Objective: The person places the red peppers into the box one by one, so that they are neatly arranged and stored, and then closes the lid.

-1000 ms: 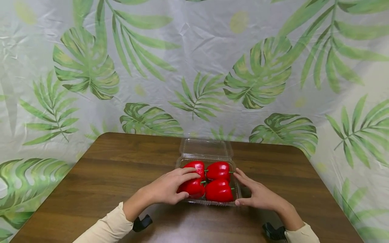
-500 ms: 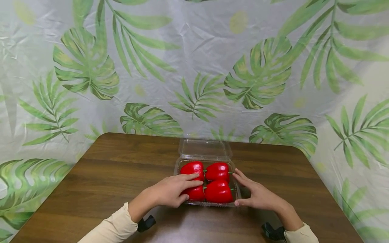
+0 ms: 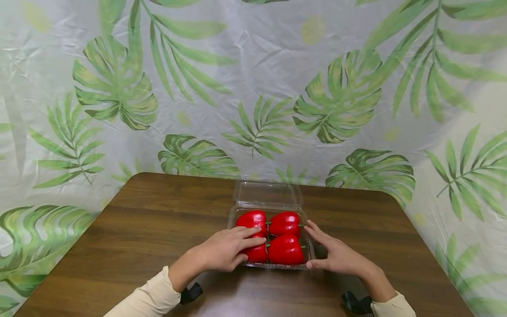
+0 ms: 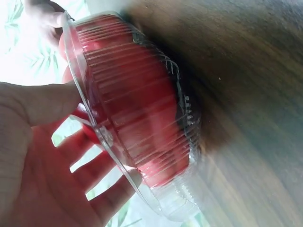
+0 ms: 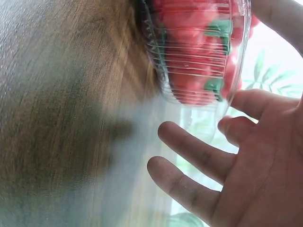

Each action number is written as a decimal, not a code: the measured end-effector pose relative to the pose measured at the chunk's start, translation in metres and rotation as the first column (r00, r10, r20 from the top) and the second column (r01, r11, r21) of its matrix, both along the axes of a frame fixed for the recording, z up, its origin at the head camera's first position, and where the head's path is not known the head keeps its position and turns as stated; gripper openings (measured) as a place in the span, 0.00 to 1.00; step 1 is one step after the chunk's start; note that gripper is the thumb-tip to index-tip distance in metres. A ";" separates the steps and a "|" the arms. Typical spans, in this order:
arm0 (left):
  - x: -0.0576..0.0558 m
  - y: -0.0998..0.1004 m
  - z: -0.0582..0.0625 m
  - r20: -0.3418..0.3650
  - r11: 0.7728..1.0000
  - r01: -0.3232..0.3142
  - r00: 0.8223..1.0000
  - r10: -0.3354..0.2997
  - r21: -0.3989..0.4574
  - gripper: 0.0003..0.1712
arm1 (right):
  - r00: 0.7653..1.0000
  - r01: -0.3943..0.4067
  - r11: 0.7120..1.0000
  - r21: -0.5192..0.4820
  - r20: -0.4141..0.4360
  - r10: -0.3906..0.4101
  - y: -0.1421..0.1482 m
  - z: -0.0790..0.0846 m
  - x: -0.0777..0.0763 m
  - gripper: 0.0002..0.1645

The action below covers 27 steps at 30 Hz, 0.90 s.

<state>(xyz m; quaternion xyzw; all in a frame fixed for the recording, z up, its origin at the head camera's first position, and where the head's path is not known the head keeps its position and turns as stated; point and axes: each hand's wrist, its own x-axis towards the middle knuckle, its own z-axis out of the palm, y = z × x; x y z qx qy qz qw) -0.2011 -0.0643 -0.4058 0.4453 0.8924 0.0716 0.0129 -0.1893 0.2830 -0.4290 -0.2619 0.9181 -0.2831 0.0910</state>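
Note:
Several red bell peppers [image 3: 286, 249] with green stems fill the base of a clear plastic clamshell container [image 3: 273, 266], stems pointing right. My left hand [image 3: 222, 250] rests over the near-left pepper [image 3: 255, 254], fingers extended toward the far-left pepper [image 3: 250, 219]; it hides part of both. In the left wrist view the thumb lies at the container's rim [image 4: 90, 111] and the fingers spread beyond it. My right hand [image 3: 336, 255] is spread at the container's right side, thumb near the front corner and fingertips at the rim. Two of its fingers [image 5: 196, 153] stand away from the container in the right wrist view.
The transparent lid [image 3: 269, 193] lies folded back toward the far edge of the brown wooden table [image 3: 158, 211]. A leaf-patterned cloth [image 3: 261, 66] hangs behind it. Black wrist mounts [image 3: 191, 293] sit below each sleeve.
My left hand has moved slightly right and toward me, showing more of the far-left pepper and covering the near-left pepper's stem. The right hand has stayed about where it was.

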 end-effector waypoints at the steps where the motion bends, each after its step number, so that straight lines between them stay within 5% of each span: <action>1: 0.000 0.000 0.000 0.001 1.000 -0.001 1.000 0.001 0.001 0.33 | 1.000 0.000 1.000 -0.002 0.002 0.000 0.000 0.000 0.000 0.57; 20: -0.004 -0.002 0.002 0.058 0.995 -0.003 0.998 -0.003 0.101 0.36 | 1.000 0.006 1.000 0.002 0.010 -0.006 0.001 0.001 -0.001 0.57; 25: -0.024 -0.014 0.010 0.105 0.962 -0.062 0.994 0.035 0.265 0.33 | 1.000 0.005 1.000 0.004 0.010 -0.005 0.000 0.002 -0.001 0.57; 27: -0.038 -0.021 0.013 0.143 0.942 -0.131 0.986 0.090 0.308 0.30 | 1.000 0.005 1.000 0.004 0.009 -0.005 0.000 0.002 -0.001 0.57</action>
